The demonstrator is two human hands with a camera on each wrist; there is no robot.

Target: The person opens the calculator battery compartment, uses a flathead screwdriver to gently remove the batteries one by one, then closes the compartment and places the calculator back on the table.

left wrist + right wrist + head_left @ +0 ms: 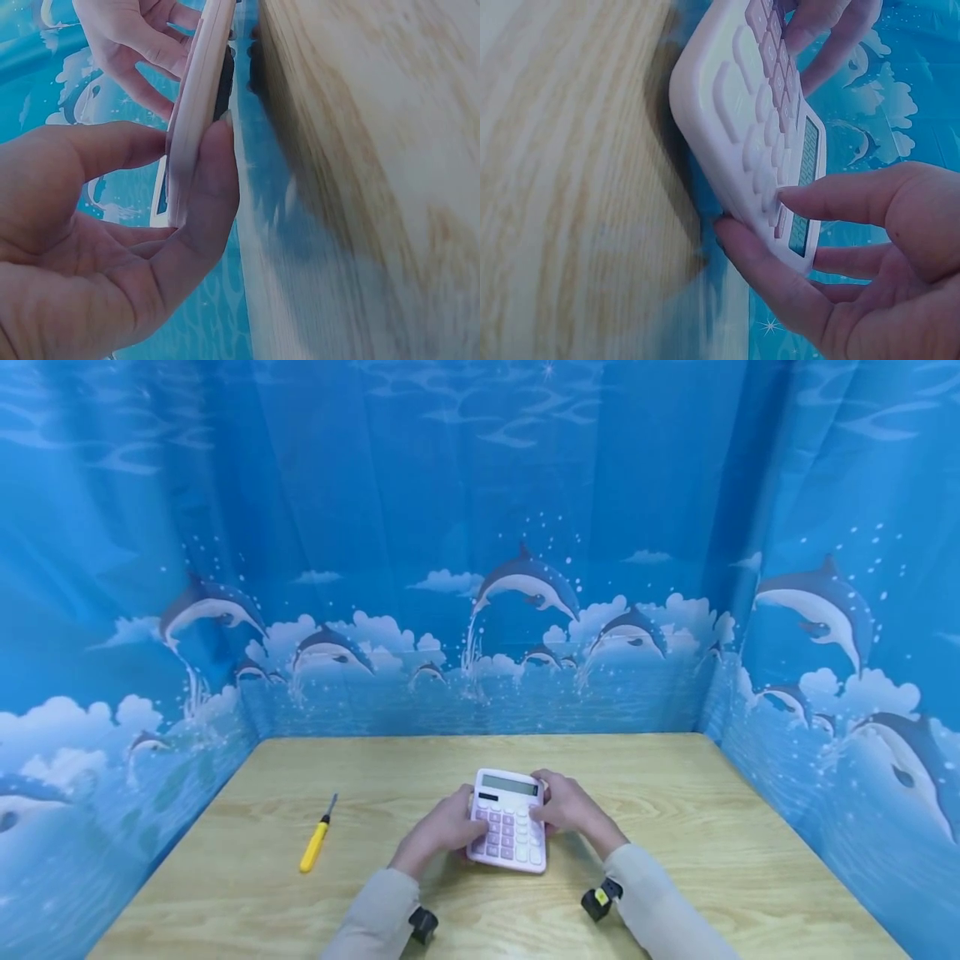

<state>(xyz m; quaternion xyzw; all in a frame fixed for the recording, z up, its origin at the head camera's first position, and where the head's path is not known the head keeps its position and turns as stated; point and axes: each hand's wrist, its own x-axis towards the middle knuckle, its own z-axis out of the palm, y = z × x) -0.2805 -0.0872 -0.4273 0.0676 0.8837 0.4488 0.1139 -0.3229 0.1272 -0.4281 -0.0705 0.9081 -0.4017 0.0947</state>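
Observation:
A white and pink calculator (507, 820) is held up between both hands, its keys and grey display facing the head camera. On its left edge my left hand (448, 823) grips it, thumb over the keys and fingers behind, as the left wrist view shows along the calculator's side (196, 112). My right hand (567, 806) grips the right edge near the display, thumb on the front. In the right wrist view the fingers (761, 270) curl under the calculator's edge. A gap shows between the calculator (727, 112) and the tabletop in both wrist views.
A screwdriver (315, 843) with a yellow handle lies on the wood-grain table (247, 827), left of my left hand. Blue dolphin-print curtains (420, 527) enclose the table at the back and on both sides. Black wrist cameras (597, 902) sit at the sleeves.

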